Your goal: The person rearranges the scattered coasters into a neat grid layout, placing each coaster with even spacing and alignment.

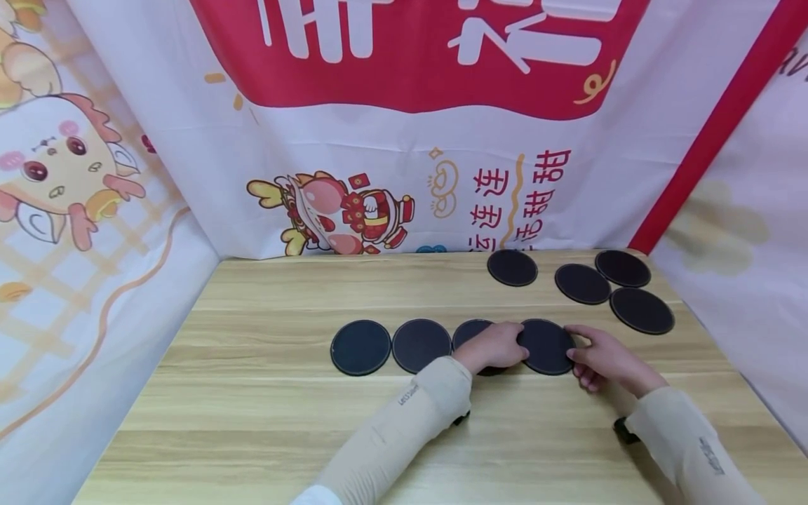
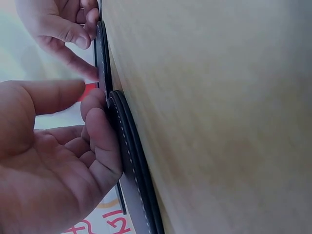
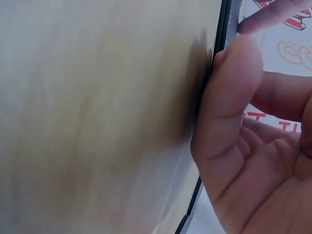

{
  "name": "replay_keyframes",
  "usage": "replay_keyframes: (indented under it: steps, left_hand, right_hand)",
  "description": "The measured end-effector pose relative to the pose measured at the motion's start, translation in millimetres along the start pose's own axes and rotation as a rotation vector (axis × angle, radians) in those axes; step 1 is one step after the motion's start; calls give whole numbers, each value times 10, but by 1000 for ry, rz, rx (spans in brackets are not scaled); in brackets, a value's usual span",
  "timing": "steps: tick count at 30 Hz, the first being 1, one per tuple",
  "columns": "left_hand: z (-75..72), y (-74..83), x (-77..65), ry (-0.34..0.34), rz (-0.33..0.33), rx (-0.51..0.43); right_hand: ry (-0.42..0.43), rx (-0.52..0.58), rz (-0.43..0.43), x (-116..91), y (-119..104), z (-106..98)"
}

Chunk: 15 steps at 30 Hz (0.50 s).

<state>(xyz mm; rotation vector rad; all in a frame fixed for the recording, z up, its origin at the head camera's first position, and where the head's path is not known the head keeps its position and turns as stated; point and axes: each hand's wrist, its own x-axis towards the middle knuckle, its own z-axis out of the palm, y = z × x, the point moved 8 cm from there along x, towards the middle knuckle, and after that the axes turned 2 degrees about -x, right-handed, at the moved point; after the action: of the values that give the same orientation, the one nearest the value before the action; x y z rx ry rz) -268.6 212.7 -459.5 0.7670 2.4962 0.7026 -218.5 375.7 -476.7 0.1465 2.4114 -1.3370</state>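
A row of black round coasters lies flat across the wooden table. My left hand (image 1: 495,345) reaches over the third coaster (image 1: 468,334) and partly hides it. Its fingertips touch the left rim of the rightmost coaster (image 1: 546,347) in the row. On that coaster's opposite rim rest the thumb and index finger of my right hand (image 1: 604,358), its other fingers bent underneath. Pale stitching runs round the edge of the nearer coaster (image 2: 129,156) in the left wrist view. Left of the hands sit a dark coaster (image 1: 360,348) and its neighbour (image 1: 421,346), rims nearly meeting.
At the back right stands a loose group of coasters (image 1: 583,284), with a single coaster (image 1: 512,268) left of it by the rear edge. Printed white cloth (image 1: 379,133) hangs behind the table (image 1: 252,400) and along its sides.
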Motion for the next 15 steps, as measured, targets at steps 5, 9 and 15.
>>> replay_keyframes:
  steps: [5, 9, 15]
  left_hand:
    - [-4, -23, 9, -7, -1, -32]
    - [-3, -37, 20, -21, -12, -44]
    - [-1, -48, 39, -29, -21, -57]
  right_hand:
    - [-9, -21, -9, 27, -21, -25]
    - [-14, -25, -4, 43, -22, -25]
    - [-9, -34, -7, 63, -18, -24]
